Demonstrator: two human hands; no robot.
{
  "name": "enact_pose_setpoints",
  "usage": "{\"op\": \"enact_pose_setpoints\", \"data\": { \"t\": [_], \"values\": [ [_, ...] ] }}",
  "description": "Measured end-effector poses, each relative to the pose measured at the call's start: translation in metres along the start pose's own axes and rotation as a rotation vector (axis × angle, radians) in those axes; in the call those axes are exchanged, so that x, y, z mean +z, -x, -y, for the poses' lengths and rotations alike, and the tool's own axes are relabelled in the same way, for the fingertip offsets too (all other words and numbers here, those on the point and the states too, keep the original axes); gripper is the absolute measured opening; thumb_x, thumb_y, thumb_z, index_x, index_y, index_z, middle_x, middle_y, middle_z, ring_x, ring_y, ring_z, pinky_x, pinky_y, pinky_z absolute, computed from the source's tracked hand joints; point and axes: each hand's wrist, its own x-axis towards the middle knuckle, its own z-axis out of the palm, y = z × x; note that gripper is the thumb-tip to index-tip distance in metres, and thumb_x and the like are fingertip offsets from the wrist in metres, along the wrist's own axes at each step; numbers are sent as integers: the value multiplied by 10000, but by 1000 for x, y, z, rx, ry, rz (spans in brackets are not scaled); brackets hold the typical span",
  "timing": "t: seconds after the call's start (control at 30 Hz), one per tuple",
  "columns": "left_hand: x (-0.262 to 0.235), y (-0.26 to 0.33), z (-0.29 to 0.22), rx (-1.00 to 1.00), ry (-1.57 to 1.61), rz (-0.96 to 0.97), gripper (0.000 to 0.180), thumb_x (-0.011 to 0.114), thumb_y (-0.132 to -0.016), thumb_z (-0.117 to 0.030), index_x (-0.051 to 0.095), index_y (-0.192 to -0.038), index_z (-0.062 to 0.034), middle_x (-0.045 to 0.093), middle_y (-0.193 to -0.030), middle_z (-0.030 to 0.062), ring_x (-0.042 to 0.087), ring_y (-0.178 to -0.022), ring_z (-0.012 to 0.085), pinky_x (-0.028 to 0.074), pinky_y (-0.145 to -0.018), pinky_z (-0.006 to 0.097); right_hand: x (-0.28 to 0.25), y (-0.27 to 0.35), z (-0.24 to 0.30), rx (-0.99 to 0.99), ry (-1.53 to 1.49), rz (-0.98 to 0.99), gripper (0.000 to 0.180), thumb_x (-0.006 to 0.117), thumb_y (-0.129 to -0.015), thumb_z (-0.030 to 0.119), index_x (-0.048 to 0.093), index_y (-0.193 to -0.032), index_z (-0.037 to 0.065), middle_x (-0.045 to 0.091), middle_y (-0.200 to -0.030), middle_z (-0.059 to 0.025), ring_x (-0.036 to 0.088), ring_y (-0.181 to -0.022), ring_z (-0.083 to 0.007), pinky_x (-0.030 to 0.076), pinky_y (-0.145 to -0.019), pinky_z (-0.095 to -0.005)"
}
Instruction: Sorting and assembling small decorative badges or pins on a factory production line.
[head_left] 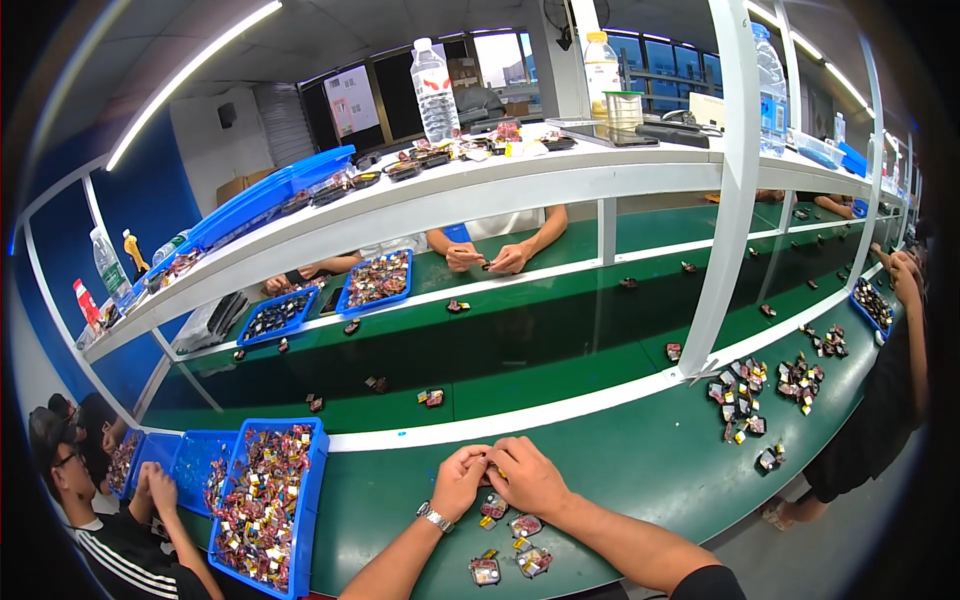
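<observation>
The left hand [458, 484] and the right hand [528, 479] meet over the green desk [395, 480]. A small part [500, 473] is right between them, so neither hand is nearer to it. A bit of yellow shows on it. The fingers of both hands are pinched close, with just a narrow gap, and they seem to hold this part together. The fingers hide most of it, so I can't tell which way its long side points.

Four more small black parts lie on the desk, between the two arms. One part [491, 507] is just below the fingers, toward the person. The next part [524, 526] is a bit lower, near the right wrist. Two more, a left one [485, 571] and a right one [534, 562], are farther down, side by side but apart.

A blue tray [317, 490] full of parts is off to the left, past the silver watch [435, 516]. A pile of parts [738, 397] is well away to the right.
</observation>
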Motion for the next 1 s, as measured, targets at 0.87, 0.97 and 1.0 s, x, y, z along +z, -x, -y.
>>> {"op": "enact_pose_setpoints", "data": {
  "t": [0.87, 0.97, 1.0],
  "values": [
    [-6, -2, -5, -63, 227, 130, 299, 461, -974, 6, 496, -1271, -4, 610, -1209, 80, 615, -1070, 148, 533, -906, 308, -4, -3, -6, -117, 205, -40, 164, 680, -743, 78, 658, -902, 48, 621, -962, -43, 603, -828, -211, 525, -697, -321],
    [-7, -3, -4, -64, 208, 122, 298, 462, -974, 7, 496, -1271, -6, 609, -1209, 79, 612, -1076, 146, 535, -904, 303, -1, -2, -8, -142, 231, 0, 172, 684, -735, 74, 657, -903, 46, 618, -964, -45, 601, -824, -214, 528, -695, -322],
    [-7, -3, -4, -65, 203, 116, 298, 464, -974, 7, 496, -1270, -6, 608, -1209, 78, 610, -1079, 145, 535, -903, 301, 0, -2, -8, -149, 225, -14, 172, 651, -739, 87, 644, -907, 49, 601, -954, -44, 593, -834, -209, 521, -697, -317]
  ]
}}
